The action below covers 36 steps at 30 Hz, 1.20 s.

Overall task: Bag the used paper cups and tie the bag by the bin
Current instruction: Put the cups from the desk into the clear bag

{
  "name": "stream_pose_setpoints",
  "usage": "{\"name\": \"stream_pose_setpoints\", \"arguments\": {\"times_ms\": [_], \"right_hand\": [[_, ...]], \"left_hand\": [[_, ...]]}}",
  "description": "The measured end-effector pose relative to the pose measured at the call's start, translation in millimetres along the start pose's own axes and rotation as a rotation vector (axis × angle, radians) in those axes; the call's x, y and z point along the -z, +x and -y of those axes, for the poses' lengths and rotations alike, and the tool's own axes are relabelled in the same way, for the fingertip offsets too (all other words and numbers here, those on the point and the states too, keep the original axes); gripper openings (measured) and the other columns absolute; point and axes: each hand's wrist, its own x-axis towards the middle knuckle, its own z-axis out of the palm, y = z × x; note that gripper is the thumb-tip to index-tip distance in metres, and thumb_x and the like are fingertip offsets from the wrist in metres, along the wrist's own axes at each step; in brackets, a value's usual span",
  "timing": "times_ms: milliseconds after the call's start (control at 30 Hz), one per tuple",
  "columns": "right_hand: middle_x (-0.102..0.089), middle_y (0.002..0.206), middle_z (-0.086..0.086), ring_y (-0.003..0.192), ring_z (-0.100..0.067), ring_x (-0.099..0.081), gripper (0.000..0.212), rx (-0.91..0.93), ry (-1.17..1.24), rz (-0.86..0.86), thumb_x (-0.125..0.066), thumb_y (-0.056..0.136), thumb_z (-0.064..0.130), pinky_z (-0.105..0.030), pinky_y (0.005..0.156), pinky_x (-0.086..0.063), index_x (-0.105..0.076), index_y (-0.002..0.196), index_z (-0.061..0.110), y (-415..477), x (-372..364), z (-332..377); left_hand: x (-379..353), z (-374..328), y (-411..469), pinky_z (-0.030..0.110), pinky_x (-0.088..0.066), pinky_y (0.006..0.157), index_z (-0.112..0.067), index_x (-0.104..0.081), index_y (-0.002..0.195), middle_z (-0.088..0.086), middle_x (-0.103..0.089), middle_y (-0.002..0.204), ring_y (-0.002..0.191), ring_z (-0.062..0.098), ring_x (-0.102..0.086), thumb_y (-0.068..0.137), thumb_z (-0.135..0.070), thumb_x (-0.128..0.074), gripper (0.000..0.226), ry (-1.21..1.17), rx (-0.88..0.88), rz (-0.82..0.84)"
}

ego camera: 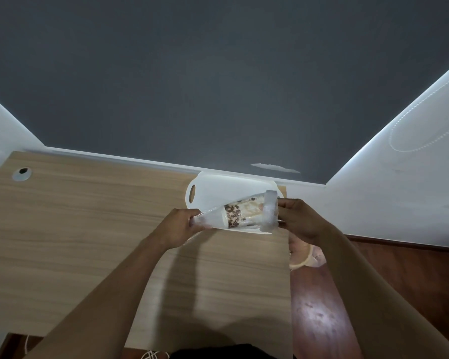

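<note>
A clear plastic bag (211, 218) lies stretched sideways in the air above the wooden table's right end. Inside it are paper cups (240, 213) printed with brown coffee beans, rims toward the right. My left hand (182, 226) pinches the bag's narrow twisted end on the left. My right hand (300, 221) grips the wide end of the bag at the cups' rims. Below my right forearm, on the floor beside the table, part of a pale bin (300, 257) with a cream rim shows.
A white cutting board (218, 189) with a handle hole lies on the wooden table (88, 229) behind the bag. A cable grommet (22, 173) sits at the table's far left. Grey wall behind, white blind at right, dark wood floor (399, 281) to the right.
</note>
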Motion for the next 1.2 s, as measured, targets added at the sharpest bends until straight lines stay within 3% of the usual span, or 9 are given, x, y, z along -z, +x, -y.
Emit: {"name": "stream_pose_setpoints", "arguments": {"times_ms": [100, 233, 467, 600, 667, 800, 1000, 1100, 1200], "right_hand": [[-0.081, 0.112, -0.010, 0.108, -0.025, -0.073, 0.023, -0.018, 0.126, -0.053, -0.069, 0.106, 0.016, -0.041, 0.102, -0.058, -0.079, 0.114, -0.002, 2, 1, -1], [-0.079, 0.128, -0.015, 0.127, -0.034, -0.071, 0.019, 0.016, 0.291, -0.195, -0.076, 0.101, 0.023, -0.052, 0.113, -0.055, -0.083, 0.115, 0.013, 1, 11, 7], [-0.069, 0.139, -0.024, 0.123, -0.035, -0.067, 0.036, -0.017, 0.446, -0.186, -0.070, 0.105, 0.039, -0.054, 0.106, -0.061, -0.078, 0.128, 0.012, 1, 4, -3], [-0.082, 0.102, -0.003, 0.087, -0.008, -0.078, 0.043, -0.049, 0.522, -0.125, -0.059, 0.111, 0.031, -0.053, 0.109, -0.059, -0.064, 0.138, -0.002, 1, -20, -7], [-0.083, 0.111, -0.003, 0.104, -0.012, -0.080, 0.042, -0.055, 0.560, -0.086, -0.056, 0.113, 0.030, -0.055, 0.114, -0.055, -0.062, 0.140, -0.002, 1, -26, -9], [-0.074, 0.140, -0.017, 0.136, -0.031, -0.068, 0.039, -0.089, 0.575, -0.036, -0.056, 0.113, 0.027, -0.056, 0.118, -0.051, -0.063, 0.141, 0.001, 6, -28, -17], [-0.068, 0.125, -0.034, 0.100, -0.030, -0.067, 0.033, -0.086, 0.369, 0.006, -0.065, 0.109, 0.029, -0.054, 0.110, -0.059, -0.070, 0.119, -0.002, 14, -33, -23], [-0.072, 0.127, -0.024, 0.096, -0.023, -0.079, 0.038, -0.061, 0.178, -0.084, -0.069, 0.106, 0.029, -0.040, 0.102, -0.064, -0.057, 0.135, 0.007, 17, -35, -21], [-0.062, 0.135, 0.007, 0.111, -0.017, -0.074, 0.071, -0.019, -0.027, -0.079, -0.074, 0.103, 0.020, -0.036, 0.106, -0.060, -0.035, 0.161, 0.031, 16, -32, -20]], "left_hand": [[0, 5, 2, 0.036, -0.042, 0.066, -0.012, -0.072, 0.079, 0.004, -0.064, 0.067, 0.066, 0.023, -0.056, 0.104, -0.057, -0.067, 0.052, 0.103, 0.070, -0.027], [6, 20, -1, 0.035, -0.046, 0.074, -0.015, -0.084, 0.095, 0.012, -0.081, 0.093, 0.090, 0.036, -0.073, 0.112, -0.047, -0.057, 0.045, 0.202, 0.252, -0.022], [-8, 5, -6, 0.030, -0.049, 0.066, -0.017, -0.088, 0.101, 0.005, -0.083, 0.093, 0.065, 0.017, -0.066, 0.115, -0.043, -0.052, 0.046, -0.524, 0.532, -0.042], [-24, -30, 1, 0.036, -0.057, 0.091, -0.005, -0.074, 0.132, 0.004, -0.086, 0.119, 0.111, 0.019, -0.076, 0.121, -0.043, -0.036, 0.056, -0.990, 0.548, 0.073], [-26, -44, 4, 0.040, -0.053, 0.104, -0.003, -0.067, 0.141, -0.003, -0.084, 0.124, 0.131, 0.019, -0.065, 0.122, -0.046, -0.028, 0.061, -1.114, 0.555, 0.113], [-25, -71, 6, 0.025, -0.058, 0.054, -0.007, -0.064, 0.140, -0.006, -0.084, 0.120, 0.092, 0.014, -0.072, 0.121, -0.048, -0.027, 0.058, -1.292, 0.561, 0.040], [-24, -88, 20, 0.028, -0.051, 0.048, -0.012, -0.074, 0.128, 0.016, -0.081, 0.118, 0.074, 0.029, -0.073, 0.118, -0.051, -0.041, 0.051, -1.315, 0.434, 0.001], [-24, -89, 27, 0.044, -0.062, 0.083, -0.017, -0.078, 0.128, 0.011, -0.084, 0.125, 0.099, 0.029, -0.080, 0.117, -0.051, -0.044, 0.049, -1.298, 0.369, -0.032], [-26, -89, 31, 0.058, -0.055, 0.116, -0.019, -0.077, 0.138, 0.007, -0.081, 0.135, 0.123, 0.027, -0.077, 0.117, -0.052, -0.046, 0.050, -1.220, 0.307, -0.005]]}}
